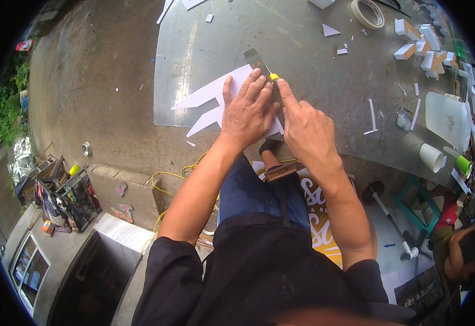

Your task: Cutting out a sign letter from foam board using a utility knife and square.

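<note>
My left hand lies palm down with its fingers stretched out, pressing on a flat metal ruler and a white board cut with pointed prongs. The ruler runs under its fingertips, and the prongs stick out to the left of the hand. Just right of it, my right hand is closed around a cutter knife with a yellow front end, the index finger stretched along it. The thin blade points away from me beside the ruler's edge. Most of the knife's handle is hidden in the hand.
The grey metal tabletop bears white offcuts. A tape roll and cut-out block letters lie at far right. A white cup stands near the right edge. A yellow cord trails on the floor.
</note>
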Available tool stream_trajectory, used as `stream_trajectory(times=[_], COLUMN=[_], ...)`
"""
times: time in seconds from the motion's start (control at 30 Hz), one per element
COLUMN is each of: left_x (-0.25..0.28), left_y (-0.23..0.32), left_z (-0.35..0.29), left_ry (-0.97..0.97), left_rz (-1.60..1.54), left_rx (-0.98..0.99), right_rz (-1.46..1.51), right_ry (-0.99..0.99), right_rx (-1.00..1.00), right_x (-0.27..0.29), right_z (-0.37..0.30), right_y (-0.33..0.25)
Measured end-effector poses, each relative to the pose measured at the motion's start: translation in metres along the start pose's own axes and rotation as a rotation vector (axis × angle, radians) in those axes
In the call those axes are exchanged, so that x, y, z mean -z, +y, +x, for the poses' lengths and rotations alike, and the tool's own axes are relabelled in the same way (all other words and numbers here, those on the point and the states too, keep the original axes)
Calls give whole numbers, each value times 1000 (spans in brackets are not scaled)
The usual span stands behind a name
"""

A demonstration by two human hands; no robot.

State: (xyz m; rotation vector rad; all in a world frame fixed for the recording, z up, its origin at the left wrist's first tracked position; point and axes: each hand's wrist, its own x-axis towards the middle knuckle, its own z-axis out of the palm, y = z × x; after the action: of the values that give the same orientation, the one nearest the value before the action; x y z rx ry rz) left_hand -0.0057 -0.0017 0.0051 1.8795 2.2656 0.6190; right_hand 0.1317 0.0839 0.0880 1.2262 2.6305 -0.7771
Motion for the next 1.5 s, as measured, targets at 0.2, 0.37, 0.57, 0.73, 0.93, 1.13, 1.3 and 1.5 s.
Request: stream_trajectory(times=[0.2, 0.37, 0.57, 0.73, 0.93, 1.13, 1.3, 1.5], left_x=[0, -1, -1, -1, 0, 0, 0, 1], left_y=[-1, -1, -1, -1, 0, 0, 0, 0], left_z=[-1, -1, -2, -1, -1, -2, -2, -1], left_ry=[-1, 0, -8, -7, -17, -23, -17, -23], left_rz=[-3, -6, 1, -3, -3, 6, -12, -13], left_rx=[2, 5, 14, 20, 15, 16, 14, 9], right_rz=[-18, -37, -48, -48, -51, -30, -7, -23], right_ry=[-34, -38, -29, -42, -51, -97, -120, -110], right_rx=[9, 7, 15, 14, 7, 2, -13, -19], right_x=[2, 1, 2, 2, 0, 2, 5, 2], right_z=[0, -2, -4, -4, -12, -22, -29, -43], right_y=[0, 0, 1, 1, 4, 9, 9, 12])
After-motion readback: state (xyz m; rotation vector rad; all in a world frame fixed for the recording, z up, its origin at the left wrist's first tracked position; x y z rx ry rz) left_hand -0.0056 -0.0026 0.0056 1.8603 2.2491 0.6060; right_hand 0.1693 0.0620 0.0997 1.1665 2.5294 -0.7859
